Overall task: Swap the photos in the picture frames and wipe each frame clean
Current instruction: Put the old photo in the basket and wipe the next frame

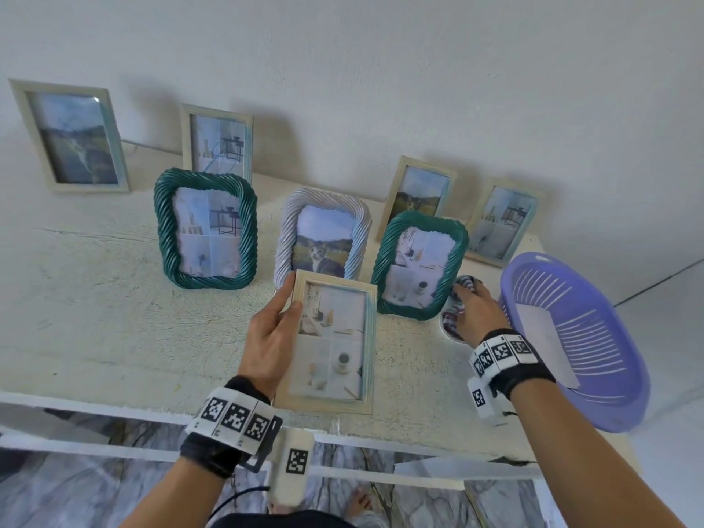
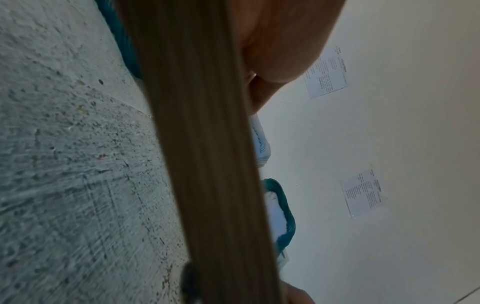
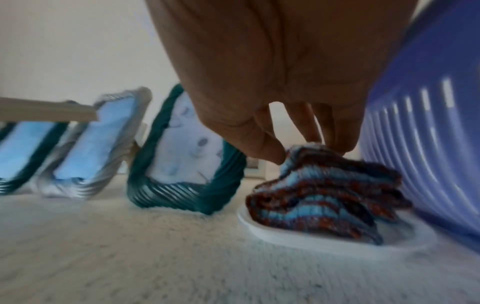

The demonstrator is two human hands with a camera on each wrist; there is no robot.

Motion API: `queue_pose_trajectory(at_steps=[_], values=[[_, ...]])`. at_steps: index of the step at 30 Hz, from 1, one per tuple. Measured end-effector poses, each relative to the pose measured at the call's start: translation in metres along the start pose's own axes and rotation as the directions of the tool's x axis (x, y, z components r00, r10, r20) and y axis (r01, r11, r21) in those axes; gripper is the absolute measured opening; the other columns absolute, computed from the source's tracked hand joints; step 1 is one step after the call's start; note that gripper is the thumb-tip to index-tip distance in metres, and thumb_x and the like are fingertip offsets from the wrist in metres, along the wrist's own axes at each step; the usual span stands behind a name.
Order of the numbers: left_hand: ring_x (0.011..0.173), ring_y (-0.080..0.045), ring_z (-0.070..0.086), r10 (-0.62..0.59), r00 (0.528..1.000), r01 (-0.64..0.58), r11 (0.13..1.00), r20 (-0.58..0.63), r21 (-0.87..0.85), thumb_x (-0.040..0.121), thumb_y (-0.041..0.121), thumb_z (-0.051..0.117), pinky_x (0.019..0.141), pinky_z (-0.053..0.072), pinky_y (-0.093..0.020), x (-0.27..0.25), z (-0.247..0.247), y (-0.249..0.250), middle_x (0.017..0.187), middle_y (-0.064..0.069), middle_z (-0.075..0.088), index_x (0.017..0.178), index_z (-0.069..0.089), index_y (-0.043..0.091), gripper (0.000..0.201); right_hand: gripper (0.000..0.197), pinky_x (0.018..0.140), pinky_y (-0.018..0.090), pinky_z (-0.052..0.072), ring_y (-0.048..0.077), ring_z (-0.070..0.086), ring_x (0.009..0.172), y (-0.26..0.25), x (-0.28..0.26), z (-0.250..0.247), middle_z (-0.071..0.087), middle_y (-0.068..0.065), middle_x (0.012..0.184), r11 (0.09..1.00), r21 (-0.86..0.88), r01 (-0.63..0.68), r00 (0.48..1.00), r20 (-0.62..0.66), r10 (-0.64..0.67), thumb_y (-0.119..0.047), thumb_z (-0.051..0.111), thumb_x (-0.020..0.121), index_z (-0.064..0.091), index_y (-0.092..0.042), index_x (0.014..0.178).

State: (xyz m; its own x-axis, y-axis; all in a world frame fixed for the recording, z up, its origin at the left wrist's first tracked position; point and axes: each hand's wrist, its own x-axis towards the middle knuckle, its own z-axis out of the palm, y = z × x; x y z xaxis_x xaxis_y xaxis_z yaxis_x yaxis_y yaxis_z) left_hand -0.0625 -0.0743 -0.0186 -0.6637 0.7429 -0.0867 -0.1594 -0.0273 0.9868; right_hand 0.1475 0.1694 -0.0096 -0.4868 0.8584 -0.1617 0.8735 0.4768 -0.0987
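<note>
From above, the left hand (image 1: pixel 272 333) grips the wooden frame (image 1: pixel 330 342) by its left edge over the surface (image 1: pixel 114 299); it looks light, stiff, and its front probably fragile. Along the left wrist, only its edge shows. Beside the basket (image 3: pixel 428 123), the right hand (image 3: pixel 272 82) pinches the soft striped cloth (image 3: pixel 327 189) on a white dish (image 3: pixel 285 236).

Five flat pale frames (image 1: pixel 327 342), three rope-edged frames (image 1: pixel 205 228), one striped cloth (image 3: pixel 327 191), one white dish (image 3: pixel 298 236), one purple basket (image 1: pixel 579 337)

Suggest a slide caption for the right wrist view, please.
Right hand pinches a striped cloth off a white dish beside a purple basket.
</note>
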Motion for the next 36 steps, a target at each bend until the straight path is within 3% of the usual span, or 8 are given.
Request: queue_pose_trajectory(at_steps=[7,11,14,18,23,27,32,36], values=[[0.098,-0.012,0.07,-0.017,1.0,0.017,0.999,0.009,-0.046,0.102,0.01,0.041,0.082,0.055,-0.025,-0.001,0.006,0.005,0.101,0.007,0.075,0.137,0.046,0.028,0.039,0.028,0.08,0.04,0.055,0.024,0.064,0.092,-0.025,-0.063,-0.013,0.066,0.011,0.108,0.922,0.275,0.272,0.928,-0.327,-0.176,-0.012,0.053,0.093,0.062,-0.006,0.119],[0.077,-0.028,0.07,-0.045,0.999,0.045,0.996,-0.004,-0.075,0.102,0.013,0.043,0.074,0.055,-0.045,-0.003,0.014,0.012,0.085,-0.016,0.074,0.115,0.047,0.024,0.018,0.028,0.076,0.039,0.058,0.023,0.07,0.087,-0.068,-0.105,-0.011,0.071,0.009,0.1,0.406,0.912,0.055,0.989,0.006,-0.147,-0.019,0.047,0.099,0.058,-0.01,0.123],[0.075,-0.028,0.07,-0.057,0.998,0.056,0.996,-0.005,-0.068,0.101,0.015,0.044,0.073,0.055,-0.046,-0.004,0.019,0.014,0.083,-0.015,0.074,0.113,0.045,0.019,0.013,0.028,0.064,0.037,0.056,0.024,0.068,0.078,-0.092,-0.122,-0.003,0.071,0.012,0.095,0.019,0.994,-0.109,0.99,0.11,-0.092,-0.02,0.041,0.101,0.063,-0.014,0.117],[0.089,-0.019,0.07,-0.1,0.993,0.099,0.995,0.055,0.028,0.093,0.04,0.056,0.085,0.055,-0.04,-0.01,0.023,0.014,0.097,-0.009,0.073,0.122,0.044,0.022,0.036,0.028,0.062,0.038,0.054,0.025,0.067,0.079,-0.104,-0.134,0.001,0.071,0.012,0.095,-0.179,0.982,-0.052,0.999,0.053,-0.001,-0.01,0.038,0.101,0.062,-0.014,0.115],[0.115,-0.005,0.059,-0.247,0.893,0.242,0.968,0.375,0.061,0.059,0.075,0.07,0.092,0.05,-0.027,-0.015,0.026,0.011,0.132,0.008,0.058,0.143,0.034,0.03,0.101,0.032,0.067,0.037,0.058,0.026,0.069,0.089,-0.117,-0.144,-0.001,0.07,0.008,0.107,0.018,0.983,0.181,0.976,-0.177,-0.124,0.004,0.039,0.099,0.062,-0.009,0.117],[0.116,-0.024,0.061,-0.281,0.848,0.312,0.95,0.449,0.005,0.059,0.08,0.067,0.099,0.047,-0.056,-0.017,0.029,0.016,0.117,0.002,0.067,0.122,0.06,0.03,0.081,0.03,0.066,0.029,0.056,0.02,0.066,0.088,-0.125,-0.147,0.002,0.068,-0.002,0.105,0.26,0.893,0.368,0.928,-0.335,-0.164,0.001,0.056,0.092,0.064,-0.018,0.113],[0.122,-0.026,0.057,-0.333,0.834,0.397,0.916,0.44,-0.06,0.052,0.081,0.07,0.106,0.042,-0.052,-0.018,0.031,0.027,0.128,-0.015,0.062,0.123,0.062,0.016,0.097,0.037,0.067,0.029,0.053,0.014,0.06,0.084,-0.127,-0.146,0.007,0.059,-0.014,0.105,0.469,0.809,0.354,0.935,-0.307,-0.176,-0.042,0.065,0.084,0.051,-0.041,0.117],[0.094,-0.014,0.063,-0.298,0.859,0.342,0.939,0.416,-0.035,0.055,0.076,0.063,0.082,0.054,-0.037,-0.017,0.029,0.037,0.099,0.001,0.069,0.103,0.069,0.03,0.068,0.031,0.062,0.017,0.044,0.006,0.053,0.074,-0.117,-0.144,-0.002,0.054,-0.012,0.087,0.709,0.509,0.488,0.846,-0.476,-0.241,-0.047,0.058,0.082,0.064,-0.029,0.107]])
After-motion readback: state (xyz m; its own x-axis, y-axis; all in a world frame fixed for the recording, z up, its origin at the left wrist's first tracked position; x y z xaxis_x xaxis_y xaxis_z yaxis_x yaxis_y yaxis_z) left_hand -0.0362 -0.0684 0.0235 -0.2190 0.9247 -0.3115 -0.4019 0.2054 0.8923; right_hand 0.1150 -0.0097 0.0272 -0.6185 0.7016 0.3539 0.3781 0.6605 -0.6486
